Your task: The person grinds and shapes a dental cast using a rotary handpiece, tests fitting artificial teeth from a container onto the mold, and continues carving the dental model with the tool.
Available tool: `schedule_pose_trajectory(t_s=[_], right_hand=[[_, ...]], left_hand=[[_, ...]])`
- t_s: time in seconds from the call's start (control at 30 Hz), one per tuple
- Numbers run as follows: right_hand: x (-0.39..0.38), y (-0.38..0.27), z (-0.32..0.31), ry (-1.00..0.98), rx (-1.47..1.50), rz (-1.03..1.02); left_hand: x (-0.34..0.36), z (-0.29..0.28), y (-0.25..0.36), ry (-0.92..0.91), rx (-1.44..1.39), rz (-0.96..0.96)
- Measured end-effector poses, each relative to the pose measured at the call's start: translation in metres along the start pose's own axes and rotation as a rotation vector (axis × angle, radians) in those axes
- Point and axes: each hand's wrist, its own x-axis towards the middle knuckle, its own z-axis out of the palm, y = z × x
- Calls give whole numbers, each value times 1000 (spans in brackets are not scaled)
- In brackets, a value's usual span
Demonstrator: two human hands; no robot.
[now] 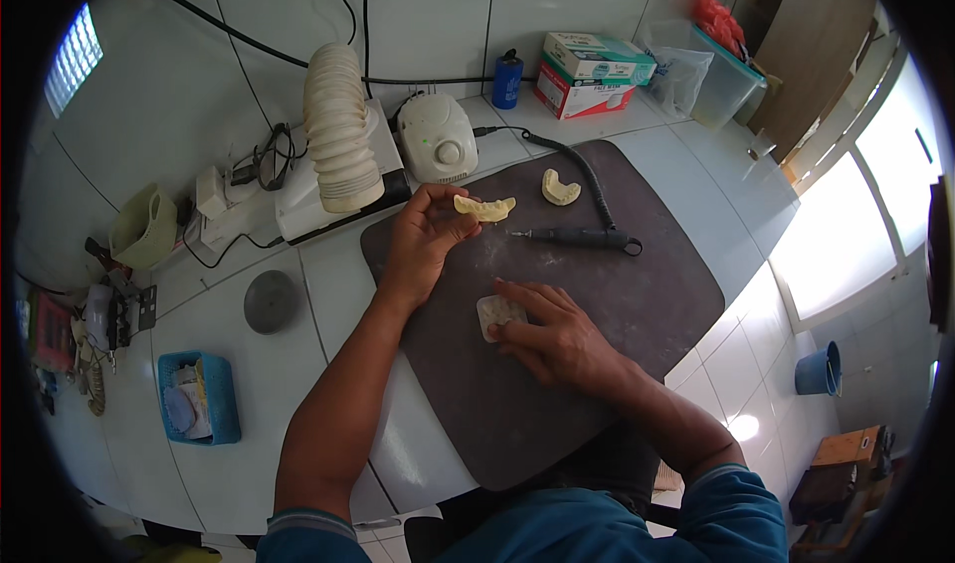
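Between its thumb and fingers my left hand (430,233) pinches a cream-coloured plaster dental model (487,209), raised above the dark mat (597,314). My right hand (559,332) has its thumb and fingers around a small clear plastic box (497,316) at the mat's middle; small pale pieces show inside it, too small to name. A second dental model (560,188), arch-shaped, lies toward the back of the mat. Just in front of that model rests a black handpiece (572,237) with a thin tip, its coiled cord (582,165) running back.
A white control unit (438,137) with a knob stands behind the mat, beside a ribbed suction hose (340,130). Leftward are a grey round lid (271,301) and a blue basket (227,404). Stacked boxes (587,84), a blue can (507,81) and a clear tub (726,86) line the back.
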Motion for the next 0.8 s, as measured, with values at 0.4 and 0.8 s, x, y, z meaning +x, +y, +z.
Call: schedule_pose_trajectory(t_s=[0.4, 0.8], right_hand=[[75, 56, -69, 168, -183, 174], [171, 147, -22, -60, -409, 466]], left_hand=[[1, -1, -5, 13, 47, -3], [1, 0, 1, 19, -52, -53]])
